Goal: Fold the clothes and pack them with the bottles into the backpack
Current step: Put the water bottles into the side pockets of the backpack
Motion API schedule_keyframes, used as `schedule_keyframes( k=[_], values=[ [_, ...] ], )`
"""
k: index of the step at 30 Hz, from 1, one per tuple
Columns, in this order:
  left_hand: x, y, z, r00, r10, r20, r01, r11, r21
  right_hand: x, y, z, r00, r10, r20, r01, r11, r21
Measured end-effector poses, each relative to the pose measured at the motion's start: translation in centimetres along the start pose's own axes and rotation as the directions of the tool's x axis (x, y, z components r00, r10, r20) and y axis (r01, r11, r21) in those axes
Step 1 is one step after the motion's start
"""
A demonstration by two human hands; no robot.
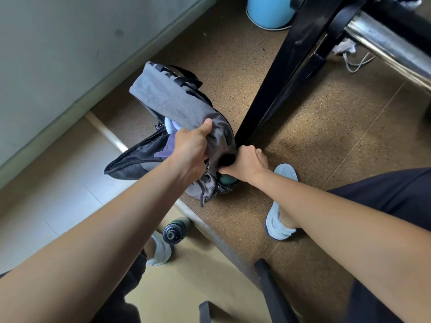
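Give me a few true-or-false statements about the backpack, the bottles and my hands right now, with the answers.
1. The left hand grips the grey backpack. True.
2. A dark bottle is on the floor, outside the backpack. True.
3. The right hand hangs open, away from the backpack. False: its curled fingers pinch the backpack's side pocket, just above a green bottle.
4. The blue bucket stands inside the backpack. False: it stands on the floor beyond the black table leg.
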State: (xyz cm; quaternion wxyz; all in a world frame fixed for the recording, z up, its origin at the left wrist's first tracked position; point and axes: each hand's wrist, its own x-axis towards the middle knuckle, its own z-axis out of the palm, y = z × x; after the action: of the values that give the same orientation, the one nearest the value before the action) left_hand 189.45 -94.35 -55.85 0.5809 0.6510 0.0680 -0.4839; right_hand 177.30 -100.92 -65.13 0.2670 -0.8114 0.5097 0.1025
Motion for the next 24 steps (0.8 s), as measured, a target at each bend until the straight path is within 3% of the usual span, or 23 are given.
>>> schedule_keyframes(
  k=[3, 5, 6, 8, 9, 10, 13, 18, 24],
  values=[
    [0.3, 0.6, -0.3, 1.0, -0.003, 0.002, 0.003, 1.0, 0.004, 0.3, 0.9, -0.1, 0.993, -0.007, 0.117, -0.004, 0.995, 0.097],
    [0.5, 1.3, -0.5, 1.0, 0.017, -0.004, -0.017, 1.0, 0.009, 0.4, 2.6, 0.0, 0.946, 0.004, 0.323, -0.138, 0.909, 0.392],
    [0.6, 1.6, -0.7, 1.0, 0.029, -0.011, -0.028, 1.0, 0.008, 0.3, 3.4, 0.2, 0.901, 0.022, 0.433, -0.287, 0.779, 0.557],
    [1.1, 2.1, -1.0, 0.999, 0.043, -0.032, -0.042, 0.999, 0.007, 0.0, 4.9, 0.9, 0.813, 0.065, 0.578, -0.553, 0.394, 0.734],
    [1.3, 2.2, -1.2, 0.998, 0.047, -0.047, -0.047, 0.999, 0.008, -0.2, 5.5, 1.2, 0.787, 0.081, 0.611, -0.611, 0.23, 0.757],
    [1.4, 2.3, -1.3, 0.997, 0.052, -0.06, -0.051, 0.999, 0.012, -0.3, 5.8, 1.6, 0.766, 0.084, 0.637, -0.642, 0.137, 0.754],
    [1.7, 2.4, -1.9, 0.996, 0.044, -0.077, -0.043, 0.999, 0.007, -0.6, 5.9, 2.7, 0.725, 0.035, 0.688, -0.688, 0.098, 0.719],
    [2.6, 3.4, -3.6, 0.991, 0.052, -0.125, -0.059, 0.997, -0.056, 0.0, 4.1, 4.6, 0.794, 0.143, 0.592, -0.603, 0.053, 0.796],
    [4.0, 4.9, -6.5, 0.979, 0.062, -0.196, -0.082, 0.992, -0.095, 0.3, 2.9, 5.0, 0.795, 0.076, 0.602, -0.602, -0.014, 0.798]
  ],
)
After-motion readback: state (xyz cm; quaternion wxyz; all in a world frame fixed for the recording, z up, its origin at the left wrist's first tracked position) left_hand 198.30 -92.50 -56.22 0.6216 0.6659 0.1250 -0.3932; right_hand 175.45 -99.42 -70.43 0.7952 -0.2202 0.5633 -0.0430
